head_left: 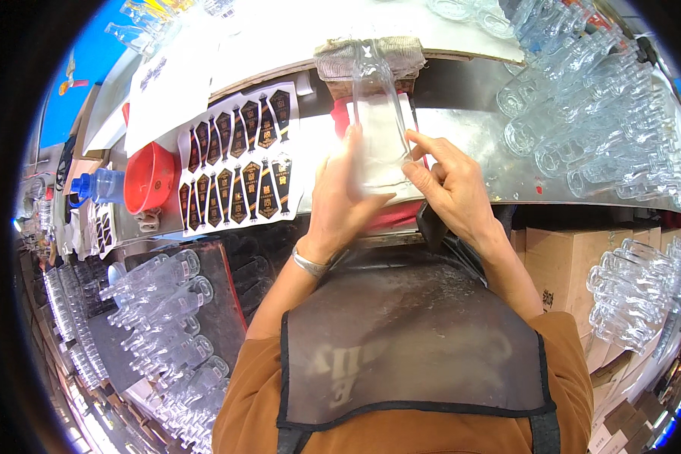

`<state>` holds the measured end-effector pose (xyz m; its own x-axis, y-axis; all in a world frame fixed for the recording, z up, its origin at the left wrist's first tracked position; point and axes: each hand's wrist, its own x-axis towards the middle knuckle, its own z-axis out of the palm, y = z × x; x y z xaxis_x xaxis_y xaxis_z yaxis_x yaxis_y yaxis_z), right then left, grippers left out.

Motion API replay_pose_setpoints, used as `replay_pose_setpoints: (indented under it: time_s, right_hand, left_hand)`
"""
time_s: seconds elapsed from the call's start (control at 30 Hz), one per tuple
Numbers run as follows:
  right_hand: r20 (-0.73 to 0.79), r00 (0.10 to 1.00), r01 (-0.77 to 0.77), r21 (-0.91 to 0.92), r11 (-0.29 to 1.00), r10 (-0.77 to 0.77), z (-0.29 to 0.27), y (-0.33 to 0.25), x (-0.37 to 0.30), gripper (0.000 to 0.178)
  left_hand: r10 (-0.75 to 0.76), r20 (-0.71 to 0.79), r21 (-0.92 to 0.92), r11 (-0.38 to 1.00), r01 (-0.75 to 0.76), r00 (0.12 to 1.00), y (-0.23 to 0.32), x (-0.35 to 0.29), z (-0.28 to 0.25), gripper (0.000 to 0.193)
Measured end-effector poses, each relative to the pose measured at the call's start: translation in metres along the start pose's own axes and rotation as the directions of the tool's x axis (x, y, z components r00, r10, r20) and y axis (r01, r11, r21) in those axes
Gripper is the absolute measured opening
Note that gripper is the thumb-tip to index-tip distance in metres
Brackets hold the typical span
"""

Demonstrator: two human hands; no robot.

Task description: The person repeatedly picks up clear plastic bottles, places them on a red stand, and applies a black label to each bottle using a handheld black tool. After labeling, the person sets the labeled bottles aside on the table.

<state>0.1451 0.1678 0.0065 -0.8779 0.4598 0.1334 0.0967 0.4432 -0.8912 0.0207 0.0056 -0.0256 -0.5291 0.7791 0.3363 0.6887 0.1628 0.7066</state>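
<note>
A clear glass bottle [377, 113] lies in front of me with its neck on a cloth-wrapped block [333, 59] and its base toward me. My left hand [342, 198] grips its left side, the fingers along the glass and the thumb stretched across near the base. At the lower right side, my right hand [454, 181] has its index finger and thumb on the glass, the other fingers curled. Beneath the bottle are a white pad and a red cloth [393, 217]. Left of my left hand lies a white sheet [295, 113] with two rows of dark, tie-shaped decals.
A red bowl [150, 178] and a plastic bottle with a blue cap [102, 185] stand left of the decal sheet. Many clear glass bottles [583, 113] crowd the right side. More glass bottles [174, 325] stand lower left. Cardboard boxes [560, 257] sit at lower right.
</note>
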Motion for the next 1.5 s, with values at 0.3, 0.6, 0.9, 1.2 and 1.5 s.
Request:
replay_pose_setpoints:
  time_s: [0.3, 0.6, 0.9, 1.2, 1.5]
  right_hand:
    - [0.027, 0.999, -0.048, 0.039, 0.998, 0.047, -0.001, 0.009, -0.002, 0.041]
    - [-0.033, 0.984, -0.165, 0.194, 0.967, 0.174, -0.025, 0.037, -0.011, 0.038]
    - [-0.051, 0.987, -0.141, 0.162, 0.977, 0.151, -0.023, 0.039, -0.013, 0.031]
    - [0.113, 0.994, 0.003, 0.075, 0.997, -0.012, -0.018, 0.022, -0.007, 0.056]
    - [0.151, 0.984, 0.105, -0.056, 0.993, -0.095, -0.013, 0.017, -0.002, 0.064]
  left_hand:
    - [0.052, -0.071, -0.018, 0.998, -0.053, 0.996, 0.0, -0.003, 0.008, 0.096]
    - [0.021, -0.159, 0.479, 0.876, 0.058, 0.987, -0.06, -0.088, -0.072, 0.066]
    - [0.046, -0.136, 0.56, 0.828, 0.038, 0.99, -0.082, -0.12, -0.099, 0.017]
    - [-0.613, -0.145, -0.777, 0.556, 0.294, 0.776, -0.044, 0.008, -0.097, 0.02]
    - [0.373, 0.042, 0.278, 0.886, -0.37, 0.927, 0.032, 0.07, -0.05, 0.013]
